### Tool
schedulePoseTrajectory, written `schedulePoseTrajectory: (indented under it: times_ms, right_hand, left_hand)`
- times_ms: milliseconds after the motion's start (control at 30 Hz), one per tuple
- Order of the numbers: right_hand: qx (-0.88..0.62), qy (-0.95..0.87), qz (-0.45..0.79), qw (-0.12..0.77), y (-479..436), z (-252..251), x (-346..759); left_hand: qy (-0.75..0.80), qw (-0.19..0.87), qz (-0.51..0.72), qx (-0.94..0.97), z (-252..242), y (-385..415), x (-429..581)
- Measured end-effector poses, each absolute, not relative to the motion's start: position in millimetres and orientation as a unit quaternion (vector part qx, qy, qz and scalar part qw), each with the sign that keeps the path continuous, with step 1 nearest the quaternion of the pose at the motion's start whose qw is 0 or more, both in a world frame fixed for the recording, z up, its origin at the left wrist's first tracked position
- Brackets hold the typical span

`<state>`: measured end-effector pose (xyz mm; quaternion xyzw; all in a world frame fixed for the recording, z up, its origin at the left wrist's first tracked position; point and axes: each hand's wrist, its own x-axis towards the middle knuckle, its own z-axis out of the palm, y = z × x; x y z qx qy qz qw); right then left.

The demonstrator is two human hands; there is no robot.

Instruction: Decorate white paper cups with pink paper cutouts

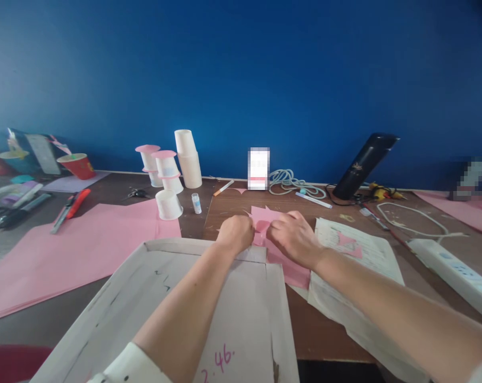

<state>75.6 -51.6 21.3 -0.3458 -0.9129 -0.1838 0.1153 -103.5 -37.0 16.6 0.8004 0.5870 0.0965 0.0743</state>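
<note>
A cut piece of pink paper (263,215) is between my hands, past the far edge of a white cardboard sheet (177,308). My left hand (236,234) is closed at the paper's left edge, its fingertips partly hidden. My right hand (294,238) has its fingers curled and pinches the paper from the right. More pink paper (294,272) lies flat below my right hand. Beside it are printed sheets (368,258) with small pink scraps (348,244) on top.
Large pink sheets (97,244) with a box cutter (70,209) lie left. Paper cups (189,159), a small bottle (196,203) and a phone (258,169) stand behind. A black flask (364,166) leans on the blue wall. A power strip (456,274) is right.
</note>
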Motion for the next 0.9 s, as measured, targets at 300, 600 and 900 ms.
schedulePoseTrajectory:
  times_ms: [300, 600, 900]
  right_hand:
    - [-0.507, -0.833, -0.005, 0.222, -57.6, 11.9, 81.4]
    - [-0.573, -0.753, 0.103, 0.307, -39.5, 10.3, 79.5]
    - [-0.528, -0.739, 0.246, 0.339, -41.2, 0.6, 73.9]
  left_hand:
    - [0.585, 0.074, 0.1, 0.802, 13.4, -36.7, -104.0]
    - [0.573, 0.065, 0.111, 0.81, 13.8, -38.2, -104.3]
    - [0.531, 0.061, 0.177, 0.826, 16.1, -45.4, -104.9]
